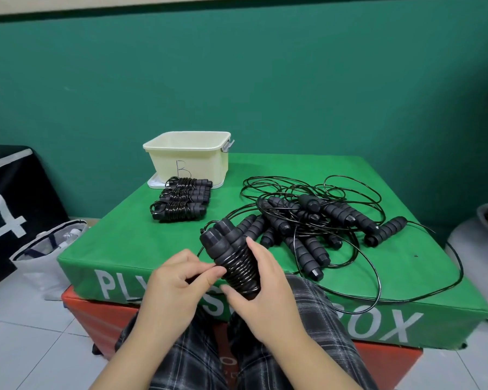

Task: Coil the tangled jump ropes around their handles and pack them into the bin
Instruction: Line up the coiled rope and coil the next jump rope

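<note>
Head cam, the only view I've got. Both hands are working one jump rope: the right hand (265, 294) is wrapped around a pair of black foam handles (231, 249) held together, tilted with their caps toward 11 o'clock, cord already wound in tight turns around the lower half. The left hand (175, 280) sits just beside it at 9 o'clock, thumb and fingertips pinching the cord (238, 270) against the wraps. The hands are close together, right over the near edge of the green plyo box (119, 243).

On the box top, the tangled pile of ropes (316, 220) sprawls at 2 o'clock from my hands, loops spilling off the right edge. At 11 o'clock three coiled ropes (182, 199) lie side by side, touching each other. Just behind them stands the cream bin (189, 156), marked B, sitting on its white lid (156, 182).

Plaid trousers (307, 319) at the bottom, a white tote bag (43, 257) at 9 o'clock on the floor.
</note>
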